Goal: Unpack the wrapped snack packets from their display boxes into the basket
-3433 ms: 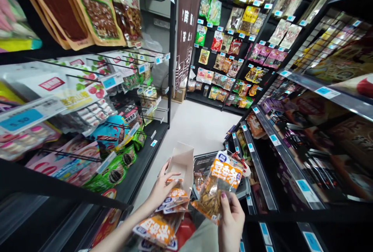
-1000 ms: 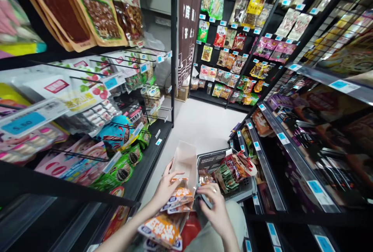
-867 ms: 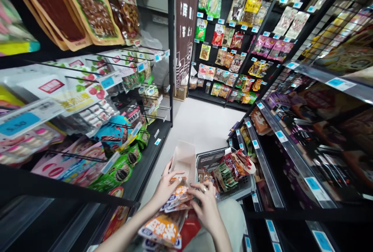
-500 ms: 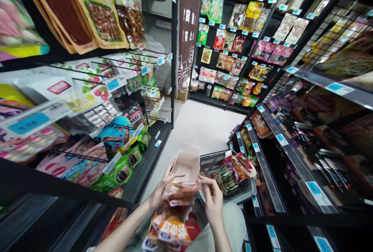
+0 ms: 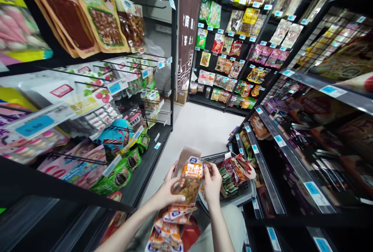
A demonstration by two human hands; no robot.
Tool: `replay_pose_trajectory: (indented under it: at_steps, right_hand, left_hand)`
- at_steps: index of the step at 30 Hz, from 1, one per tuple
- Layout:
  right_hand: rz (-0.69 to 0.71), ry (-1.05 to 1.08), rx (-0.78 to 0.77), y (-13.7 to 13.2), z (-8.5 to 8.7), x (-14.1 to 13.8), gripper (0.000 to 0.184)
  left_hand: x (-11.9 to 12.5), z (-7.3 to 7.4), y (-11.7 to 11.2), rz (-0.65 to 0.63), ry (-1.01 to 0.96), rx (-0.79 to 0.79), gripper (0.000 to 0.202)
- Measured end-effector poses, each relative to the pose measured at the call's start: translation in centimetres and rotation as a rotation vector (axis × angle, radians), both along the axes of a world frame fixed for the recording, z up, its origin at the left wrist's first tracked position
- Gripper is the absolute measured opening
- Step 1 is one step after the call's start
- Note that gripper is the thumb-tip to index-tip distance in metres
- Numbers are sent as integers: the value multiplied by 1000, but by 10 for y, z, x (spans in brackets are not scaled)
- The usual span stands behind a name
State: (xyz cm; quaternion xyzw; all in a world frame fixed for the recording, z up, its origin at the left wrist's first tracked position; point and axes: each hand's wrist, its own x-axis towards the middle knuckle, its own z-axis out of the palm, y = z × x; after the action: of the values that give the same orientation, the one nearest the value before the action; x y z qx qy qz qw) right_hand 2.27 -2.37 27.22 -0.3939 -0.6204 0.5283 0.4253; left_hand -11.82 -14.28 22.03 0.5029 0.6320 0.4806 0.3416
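Note:
A clear snack packet [image 5: 192, 188] with an orange and white label stands upright in front of an open cardboard box [image 5: 186, 154]. My right hand [image 5: 213, 182] pinches the packet's upper right edge. Around the box's left side curls my left hand [image 5: 167, 192], its thumb lying near the packet's lower left. The box's inside is mostly hidden by the packet. Below it, over my lap, lie several similar orange-labelled packets [image 5: 171, 226], overlapping. A red object [image 5: 190, 234] shows partly beside them.
Right of my hands, a grey shopping basket [image 5: 246, 195] holds red and green snack packs [image 5: 237, 166]. A shelf rack with hanging snacks [image 5: 110, 135] is on the left, another shelf [image 5: 279, 155] on the right. Pale floor [image 5: 201, 127] runs toward a back rack [image 5: 224, 61].
The packet has been raised and turned so its labelled front faces me, covering the box opening. My right hand has moved slightly up with it. My left thumb has shifted lower.

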Motion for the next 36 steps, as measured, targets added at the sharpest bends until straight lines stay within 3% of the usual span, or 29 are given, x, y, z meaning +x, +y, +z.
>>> replay_pose_trajectory:
  at_steps: [3, 8, 13, 18, 21, 25, 27, 33, 36]
  right_hand:
    - [63, 75, -40, 0, 0, -5, 23]
    - [264, 100, -163, -13, -9, -1, 34]
    - [72, -39, -160, -24, -19, 6, 29]
    - [-11, 9, -136, -26, -30, 5, 34]
    - [-130, 112, -172, -23, -34, 6, 35]
    - [-276, 457, -409, -14, -26, 23, 38]
    - [-135, 625, -533, -11, -20, 37, 37]
    - [705, 1356, -682, -16, -9, 63, 21]
    - [903, 1576, -699, -23, 1, 64, 27]
  left_hand:
    - [2, -1, 4, 54, 23, 2, 70]
    - [1, -11, 8, 153, -131, 33, 67]
    - [3, -8, 10, 187, -204, 39, 68]
    - [6, -6, 12, 240, -196, 46, 73]
    - [4, -10, 12, 266, -179, 41, 75]
    - [-5, -16, 12, 313, -170, -8, 78]
    - [-9, -18, 12, 324, -167, -30, 76]
    - [-10, -21, 13, 334, -152, -31, 74]
    - [-8, -21, 12, 331, -154, -32, 74]
